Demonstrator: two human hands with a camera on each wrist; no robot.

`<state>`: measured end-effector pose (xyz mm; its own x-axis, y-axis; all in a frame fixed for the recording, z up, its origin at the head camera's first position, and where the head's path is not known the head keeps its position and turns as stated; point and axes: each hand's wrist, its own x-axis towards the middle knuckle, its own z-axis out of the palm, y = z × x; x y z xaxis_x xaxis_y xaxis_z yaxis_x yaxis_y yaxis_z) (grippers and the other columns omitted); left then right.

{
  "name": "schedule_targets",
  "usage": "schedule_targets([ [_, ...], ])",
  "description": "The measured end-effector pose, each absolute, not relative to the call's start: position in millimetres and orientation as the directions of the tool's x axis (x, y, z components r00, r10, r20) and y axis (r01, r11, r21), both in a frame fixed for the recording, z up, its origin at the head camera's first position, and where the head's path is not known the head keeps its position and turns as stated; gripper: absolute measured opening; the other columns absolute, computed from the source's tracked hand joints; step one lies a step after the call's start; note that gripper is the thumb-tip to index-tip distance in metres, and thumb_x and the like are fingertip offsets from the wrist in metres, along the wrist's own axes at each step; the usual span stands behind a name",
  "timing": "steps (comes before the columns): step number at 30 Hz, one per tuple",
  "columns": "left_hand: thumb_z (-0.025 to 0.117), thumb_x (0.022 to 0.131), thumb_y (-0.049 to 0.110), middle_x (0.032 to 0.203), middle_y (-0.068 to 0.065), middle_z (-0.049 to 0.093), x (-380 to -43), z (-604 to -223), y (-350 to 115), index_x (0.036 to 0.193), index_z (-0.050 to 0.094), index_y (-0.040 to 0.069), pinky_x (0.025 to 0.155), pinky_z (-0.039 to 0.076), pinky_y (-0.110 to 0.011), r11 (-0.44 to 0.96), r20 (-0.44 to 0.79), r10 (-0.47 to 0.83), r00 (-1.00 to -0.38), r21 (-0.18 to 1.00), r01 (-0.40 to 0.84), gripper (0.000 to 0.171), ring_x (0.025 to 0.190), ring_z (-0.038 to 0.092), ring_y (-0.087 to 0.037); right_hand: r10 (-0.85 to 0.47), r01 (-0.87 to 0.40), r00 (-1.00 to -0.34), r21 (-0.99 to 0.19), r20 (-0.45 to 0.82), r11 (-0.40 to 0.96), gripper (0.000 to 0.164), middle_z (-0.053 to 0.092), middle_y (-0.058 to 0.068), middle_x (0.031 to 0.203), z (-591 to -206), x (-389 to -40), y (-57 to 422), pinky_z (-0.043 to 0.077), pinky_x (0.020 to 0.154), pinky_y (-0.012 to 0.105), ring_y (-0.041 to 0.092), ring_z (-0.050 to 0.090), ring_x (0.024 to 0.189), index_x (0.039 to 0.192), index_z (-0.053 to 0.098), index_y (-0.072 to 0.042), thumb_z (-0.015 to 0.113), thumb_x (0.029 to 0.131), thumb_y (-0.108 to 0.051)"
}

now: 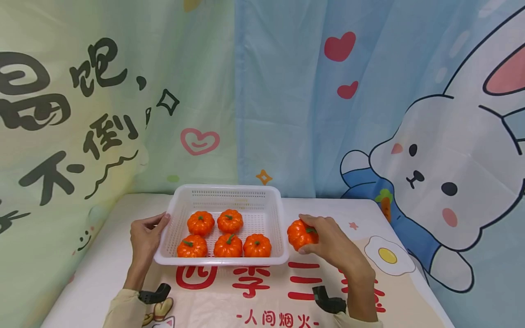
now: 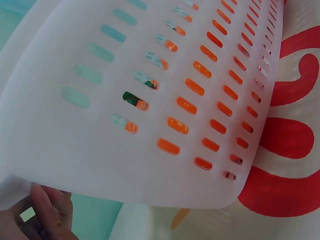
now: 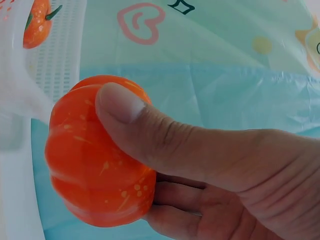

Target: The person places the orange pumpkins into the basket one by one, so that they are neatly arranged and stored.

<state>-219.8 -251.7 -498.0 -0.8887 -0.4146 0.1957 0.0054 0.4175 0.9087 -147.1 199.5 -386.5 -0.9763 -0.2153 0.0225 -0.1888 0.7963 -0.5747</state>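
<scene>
A white plastic basket (image 1: 223, 260) with slotted walls stands in front of me. Inside it lie several small orange toy pumpkins (image 1: 200, 223) with green stems. My left hand (image 1: 147, 234) pinches the basket's left rim; in the left wrist view its fingers (image 2: 50, 212) are at the rim's corner beside the perforated wall (image 2: 100, 145). Just right of the basket, my right hand (image 1: 330, 241) holds another toy pumpkin (image 1: 301, 234) between thumb and fingers. The right wrist view shows the thumb (image 3: 145, 120) across this glossy, ribbed pumpkin (image 3: 100, 165).
The table (image 1: 328, 207) carries a white and beige cloth with red lettering and a printed fried egg (image 1: 387, 255). Behind it hangs a curtain (image 1: 279, 100) with hearts, black characters and a large rabbit. Each wrist wears a black strap mount (image 1: 154, 294).
</scene>
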Motion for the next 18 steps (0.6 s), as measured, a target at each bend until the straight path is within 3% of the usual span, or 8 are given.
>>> schedule_targets([
  [8,0.079,0.103,0.026,0.109,-0.03,0.08,-218.5,-498.4,-250.6,0.126,0.08,-0.001,0.054,0.051,-0.018,0.42,0.179,-0.41,-0.894,0.908,-0.01,0.035,0.063,0.059,-0.004,-0.238,-0.212,-0.971,-0.57,0.031,0.794,0.079,0.069,0.017,0.143,-384.3,-150.5,190.0,0.064,0.101,0.05,0.035,0.058,0.127,0.156,0.057,-0.001,0.093,0.086,-0.013],
  [18,0.078,0.103,0.026,0.111,-0.031,0.079,-218.0,-496.3,-251.6,0.128,0.079,0.0,0.056,0.052,-0.017,0.419,0.175,-0.406,-0.897,0.908,-0.012,0.036,0.064,0.06,-0.004,-0.305,-0.288,-0.95,-0.578,0.07,0.764,0.073,0.073,0.012,0.134,-380.6,-161.8,180.1,0.065,0.099,0.046,0.029,0.064,0.117,0.153,0.062,-0.003,0.093,0.087,-0.012],
])
